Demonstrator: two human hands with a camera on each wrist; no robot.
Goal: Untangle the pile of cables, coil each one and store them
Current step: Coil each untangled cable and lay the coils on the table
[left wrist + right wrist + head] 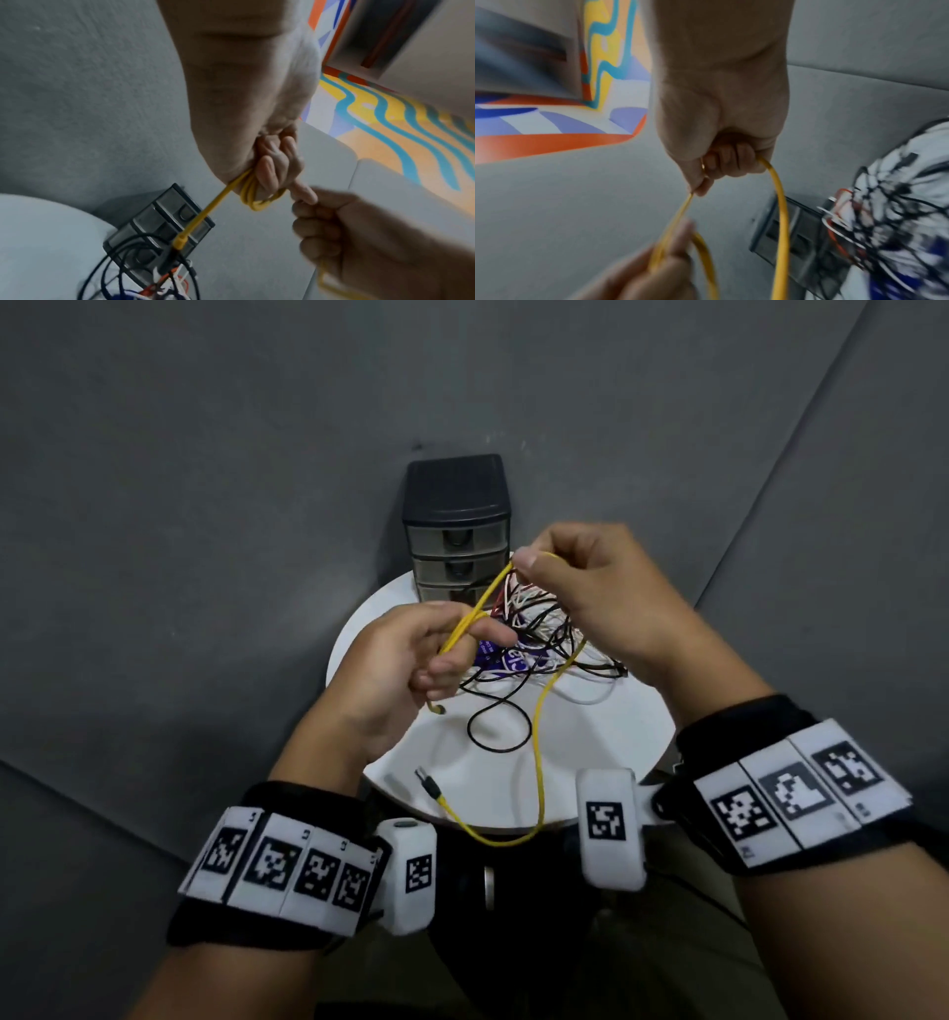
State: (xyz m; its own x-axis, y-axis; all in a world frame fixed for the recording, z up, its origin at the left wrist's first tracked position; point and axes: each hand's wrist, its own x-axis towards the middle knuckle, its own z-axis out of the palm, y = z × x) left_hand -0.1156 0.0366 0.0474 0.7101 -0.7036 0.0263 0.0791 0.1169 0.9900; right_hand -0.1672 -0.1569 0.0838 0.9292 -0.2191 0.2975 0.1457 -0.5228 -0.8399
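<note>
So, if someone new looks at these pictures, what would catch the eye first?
First, the yellow cable, stretched between the left hand and the right hand above the round white table, its free end looping down over the near edge. Behind it lies the tangled cable pile, and at the back stands a small drawer unit.

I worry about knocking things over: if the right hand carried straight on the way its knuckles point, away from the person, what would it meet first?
Probably the small drawer unit: the right hand, pinching the yellow cable, hangs above the cable pile, just short of it. Depth is unclear.
</note>
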